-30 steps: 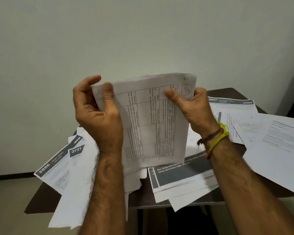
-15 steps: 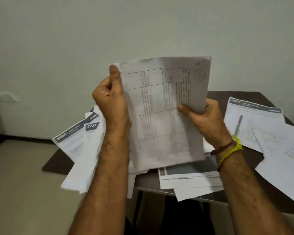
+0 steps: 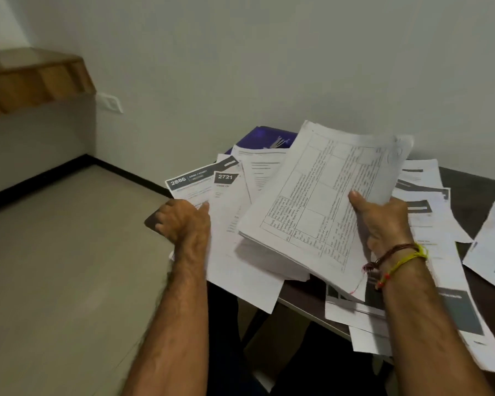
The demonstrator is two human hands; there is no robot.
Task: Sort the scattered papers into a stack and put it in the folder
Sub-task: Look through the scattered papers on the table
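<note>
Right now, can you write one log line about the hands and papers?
right hand: holds stack | left hand: on loose papers | folder: behind, papers not in

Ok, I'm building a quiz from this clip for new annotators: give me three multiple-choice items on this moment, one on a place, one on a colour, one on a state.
1. Where is the folder?
A. at the table's far edge by the wall, partly under papers
B. on the floor
C. in the left hand

2. What colour is the folder?
A. red
B. blue-purple
C. green

3. What is the right hand doing?
A. resting flat on the table
B. hanging idle
C. holding the stack of papers above the table

Answers: 1 A, its corner shows behind the loose sheets next to the wall. 2 B, the visible corner is deep blue-purple. 3 C, its thumb lies on the top sheet; the left hand pinches the sheet marked 2886.
</note>
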